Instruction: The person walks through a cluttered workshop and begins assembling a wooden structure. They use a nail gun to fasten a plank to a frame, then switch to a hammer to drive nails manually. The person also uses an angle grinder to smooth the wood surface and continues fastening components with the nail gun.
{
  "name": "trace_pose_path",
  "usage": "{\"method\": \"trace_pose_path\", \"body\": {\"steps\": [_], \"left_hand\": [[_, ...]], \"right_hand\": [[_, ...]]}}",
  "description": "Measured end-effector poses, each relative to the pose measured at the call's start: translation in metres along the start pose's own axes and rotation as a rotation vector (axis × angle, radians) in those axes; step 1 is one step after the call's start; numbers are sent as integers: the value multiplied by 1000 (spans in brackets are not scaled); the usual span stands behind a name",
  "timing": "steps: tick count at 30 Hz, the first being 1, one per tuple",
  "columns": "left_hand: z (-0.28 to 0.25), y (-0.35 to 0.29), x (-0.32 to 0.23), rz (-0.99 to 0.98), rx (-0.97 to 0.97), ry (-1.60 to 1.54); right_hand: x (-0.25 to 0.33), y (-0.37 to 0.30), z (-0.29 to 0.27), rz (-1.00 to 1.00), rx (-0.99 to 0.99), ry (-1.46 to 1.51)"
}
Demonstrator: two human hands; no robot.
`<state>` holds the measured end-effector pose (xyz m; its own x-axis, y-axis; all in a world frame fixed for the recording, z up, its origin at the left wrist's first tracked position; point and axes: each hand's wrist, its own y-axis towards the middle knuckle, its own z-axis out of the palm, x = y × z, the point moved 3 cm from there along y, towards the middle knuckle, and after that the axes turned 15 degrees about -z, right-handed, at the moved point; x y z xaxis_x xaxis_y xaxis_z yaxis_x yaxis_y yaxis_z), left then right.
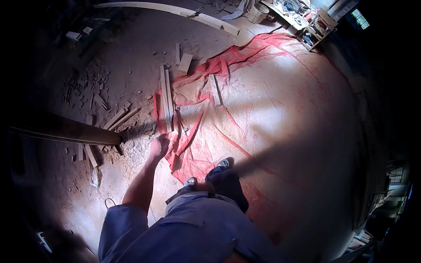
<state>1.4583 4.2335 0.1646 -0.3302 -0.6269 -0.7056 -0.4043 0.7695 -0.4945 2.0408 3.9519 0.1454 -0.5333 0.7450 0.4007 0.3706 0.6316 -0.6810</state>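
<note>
My left hand hangs with its fingers curled in, above the left edge of a red sheet. Whatever may be inside those fingers is hidden. Just beyond the hand, two long narrow wooden strips lie side by side on the sheet's edge; I cannot tell whether the hand touches them. A shorter wooden piece lies on the sheet farther right. My right hand is out of sight. My sandalled feet are at the sheet's near end, which is covered in pale dust.
A dark upright beam juts in from the left, with wood offcuts and rubble around its foot. A long pale timber lies at the back, near a bucket and a small wooden shelf. A small wooden block lies beyond the strips.
</note>
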Motion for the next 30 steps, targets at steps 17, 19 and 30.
{"method": "trace_pose_path", "body": {"steps": [17, 19, 30], "left_hand": [[271, 257, -529, 95, 470, 23], [294, 311, -585, 96, 482, 0], [277, 649, -884, 148, 177, -357]], "right_hand": [[447, 568, -373, -95, -292, -98], [555, 622, -434, -119, -416, 229], [953, 821, -431, -323, -29, -373]]}}
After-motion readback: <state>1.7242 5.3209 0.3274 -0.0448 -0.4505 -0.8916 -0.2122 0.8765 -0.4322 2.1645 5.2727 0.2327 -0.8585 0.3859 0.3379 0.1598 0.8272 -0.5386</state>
